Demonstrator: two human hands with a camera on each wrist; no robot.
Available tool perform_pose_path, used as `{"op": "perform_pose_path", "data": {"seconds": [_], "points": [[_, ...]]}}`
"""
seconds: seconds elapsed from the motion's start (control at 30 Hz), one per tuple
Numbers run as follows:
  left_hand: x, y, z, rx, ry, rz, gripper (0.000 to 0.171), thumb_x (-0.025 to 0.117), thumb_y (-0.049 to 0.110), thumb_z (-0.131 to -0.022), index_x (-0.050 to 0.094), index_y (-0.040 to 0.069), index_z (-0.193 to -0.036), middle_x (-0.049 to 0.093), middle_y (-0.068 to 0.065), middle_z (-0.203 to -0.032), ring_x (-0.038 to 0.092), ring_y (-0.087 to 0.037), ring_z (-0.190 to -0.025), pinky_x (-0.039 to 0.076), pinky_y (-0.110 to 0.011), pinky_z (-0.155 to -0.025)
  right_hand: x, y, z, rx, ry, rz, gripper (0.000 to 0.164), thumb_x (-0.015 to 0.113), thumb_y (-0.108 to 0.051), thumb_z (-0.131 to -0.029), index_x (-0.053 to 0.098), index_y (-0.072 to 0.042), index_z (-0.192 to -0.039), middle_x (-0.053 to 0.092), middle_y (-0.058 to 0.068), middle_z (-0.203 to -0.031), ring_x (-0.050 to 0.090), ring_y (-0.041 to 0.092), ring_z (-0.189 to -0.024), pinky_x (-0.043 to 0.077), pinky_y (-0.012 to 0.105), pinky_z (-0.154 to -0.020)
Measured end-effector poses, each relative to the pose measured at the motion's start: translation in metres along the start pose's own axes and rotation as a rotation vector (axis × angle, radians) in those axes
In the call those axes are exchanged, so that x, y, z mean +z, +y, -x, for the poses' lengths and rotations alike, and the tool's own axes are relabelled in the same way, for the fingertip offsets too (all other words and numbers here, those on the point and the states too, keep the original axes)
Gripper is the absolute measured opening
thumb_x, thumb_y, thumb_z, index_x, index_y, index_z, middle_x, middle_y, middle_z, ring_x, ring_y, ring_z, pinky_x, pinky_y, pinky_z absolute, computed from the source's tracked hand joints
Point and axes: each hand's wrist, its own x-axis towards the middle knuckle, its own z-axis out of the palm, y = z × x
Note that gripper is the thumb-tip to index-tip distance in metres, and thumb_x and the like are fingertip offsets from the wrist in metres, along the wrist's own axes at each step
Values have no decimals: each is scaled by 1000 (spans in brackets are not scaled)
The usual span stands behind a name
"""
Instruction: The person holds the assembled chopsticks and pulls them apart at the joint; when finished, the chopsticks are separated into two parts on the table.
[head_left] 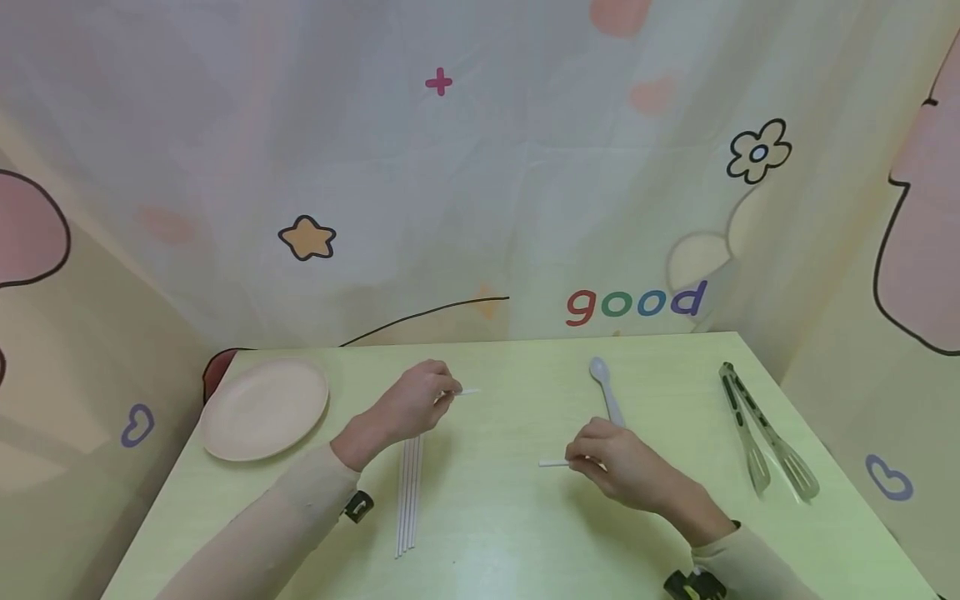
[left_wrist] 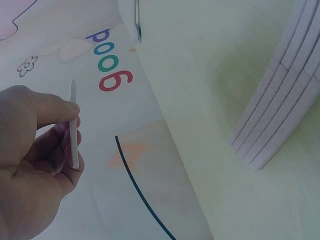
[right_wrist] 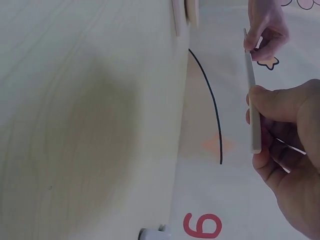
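Observation:
My left hand (head_left: 412,402) pinches a short, thin white stick (left_wrist: 74,142) between thumb and fingers, above the table's far half. Farther right and nearer the front, my right hand (head_left: 617,463) holds another thin white stick (right_wrist: 255,134) the same way, its end (head_left: 552,463) pointing left. A visible gap separates the two sticks in the head view. Below my left wrist, several long pale sticks (head_left: 408,500) lie side by side on the table; my forearm and hand hide their far ends. Just beyond my right hand lies a grey spoon (head_left: 606,387), its handle end partly covered.
On the far left of the pale yellow-green table (head_left: 495,533) sits a round cream plate (head_left: 264,408). Metal tongs (head_left: 757,429) lie spread at the right side. A printed curtain (head_left: 480,183) hangs behind the table's back edge.

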Motion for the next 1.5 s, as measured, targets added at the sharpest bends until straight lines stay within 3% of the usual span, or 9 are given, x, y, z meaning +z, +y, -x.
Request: {"op": "perform_pose_path", "data": {"seconds": [0.53, 1.5], "points": [[15, 2, -7, 3, -26, 25, 12, 66, -2, -86, 75, 0, -95, 68, -6, -84, 59, -15, -76, 50, -24, -66, 14, -2, 13, -11, -15, -32, 16, 77, -1, -78, 70, -14, -84, 59, -10, -80, 52, 3, -76, 43, 9, -66], [56, -4, -13, -79, -148, 63, 13, 67, 0, -86, 76, 4, -94, 69, -3, -86, 63, -15, -80, 53, -26, -72, 38, -2, 36, 57, -173, -34, 14, 74, -1, -80, 73, -14, -86, 65, -9, -82, 57, 2, -79, 49, 16, -69]]}}
